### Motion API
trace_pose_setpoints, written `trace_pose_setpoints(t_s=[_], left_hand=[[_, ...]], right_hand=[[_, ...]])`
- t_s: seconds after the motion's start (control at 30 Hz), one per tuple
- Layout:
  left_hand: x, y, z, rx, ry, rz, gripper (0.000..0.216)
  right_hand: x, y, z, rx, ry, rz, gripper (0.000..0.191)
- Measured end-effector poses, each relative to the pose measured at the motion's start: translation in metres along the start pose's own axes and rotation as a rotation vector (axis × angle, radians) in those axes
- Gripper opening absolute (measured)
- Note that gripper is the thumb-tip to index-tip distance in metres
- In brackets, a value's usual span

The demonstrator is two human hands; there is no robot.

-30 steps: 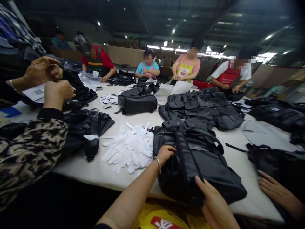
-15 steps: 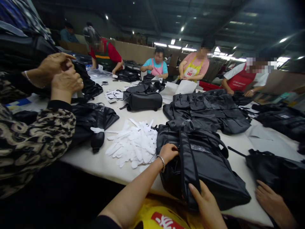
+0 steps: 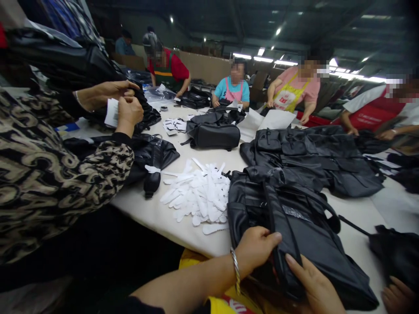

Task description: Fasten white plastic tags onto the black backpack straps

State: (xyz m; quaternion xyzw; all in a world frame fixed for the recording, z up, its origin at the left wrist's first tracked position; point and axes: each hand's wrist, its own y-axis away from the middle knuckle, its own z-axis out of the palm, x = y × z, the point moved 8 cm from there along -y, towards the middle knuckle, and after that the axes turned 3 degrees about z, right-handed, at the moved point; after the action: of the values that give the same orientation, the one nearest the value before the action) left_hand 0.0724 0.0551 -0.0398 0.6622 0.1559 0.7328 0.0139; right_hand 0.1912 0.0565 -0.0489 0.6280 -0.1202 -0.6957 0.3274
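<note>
A black backpack (image 3: 304, 226) lies flat on the white table (image 3: 157, 213) right in front of me. My left hand (image 3: 255, 248), with a silver bracelet on the wrist, grips the backpack's near left edge. My right hand (image 3: 314, 288) presses on its near end beside a shoulder strap (image 3: 279, 235). A heap of white paper strips (image 3: 199, 194) lies just left of the backpack.
A co-worker in a patterned sleeve (image 3: 65, 174) at my left holds a white card (image 3: 112, 112) over black bags. More black bags (image 3: 214, 133) and jackets (image 3: 314, 157) cover the table. Several people work along the far side. Another person's hand (image 3: 397, 296) shows at the bottom right.
My view has shifted right and down. My left hand slid from the bag's left side toward its near edge, and my right hand came in close beside it.
</note>
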Motion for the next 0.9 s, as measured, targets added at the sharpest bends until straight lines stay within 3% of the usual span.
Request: trace_pose_setpoints(t_s=[0.13,0.23,0.3,0.33,0.4,0.43,0.47,0.53,0.6,0.67,0.77,0.9], left_hand=[[-0.011,-0.018,-0.004,0.108,-0.077,-0.04,0.019],[-0.02,-0.026,-0.01,0.147,-0.018,-0.044,0.014],[-0.03,-0.03,-0.012,0.132,0.116,-0.095,0.015],[-0.035,-0.032,-0.012,0.117,0.187,-0.129,0.016],[-0.042,-0.034,-0.013,0.093,0.307,-0.18,0.018],[-0.045,-0.034,-0.014,0.091,0.341,-0.191,0.019],[-0.046,-0.034,-0.015,0.097,0.357,-0.193,0.02],[-0.049,-0.032,-0.019,0.127,0.357,-0.196,0.021],[-0.052,-0.029,-0.022,0.146,0.364,-0.206,0.023],[-0.055,-0.027,-0.021,0.135,0.404,-0.212,0.028],[-0.05,-0.027,-0.02,0.101,0.475,-0.139,0.034],[-0.047,-0.028,-0.026,0.142,0.495,-0.109,0.037]], right_hand=[[-0.001,-0.01,0.003,-0.025,0.276,-0.134,0.044],[-0.014,-0.016,-0.005,-0.05,0.718,-0.17,0.037],[-0.039,-0.02,-0.008,-0.046,1.025,-0.199,0.037],[-0.061,-0.021,-0.006,0.001,1.161,-0.281,0.037],[-0.111,-0.023,0.019,0.131,1.372,-0.593,0.035],[-0.13,-0.023,0.044,0.148,1.445,-0.795,0.033],[-0.139,-0.026,0.076,0.082,1.506,-0.975,0.029],[-0.134,-0.042,0.143,-0.167,1.615,-1.216,0.024],[-0.11,-0.07,0.202,-0.375,1.758,-1.332,0.028],[-0.08,-0.1,0.247,-0.565,1.877,-1.404,0.033],[-0.044,-0.138,0.28,-0.705,1.928,-1.432,0.031],[-0.015,-0.164,0.283,-0.752,1.953,-1.431,0.023]])
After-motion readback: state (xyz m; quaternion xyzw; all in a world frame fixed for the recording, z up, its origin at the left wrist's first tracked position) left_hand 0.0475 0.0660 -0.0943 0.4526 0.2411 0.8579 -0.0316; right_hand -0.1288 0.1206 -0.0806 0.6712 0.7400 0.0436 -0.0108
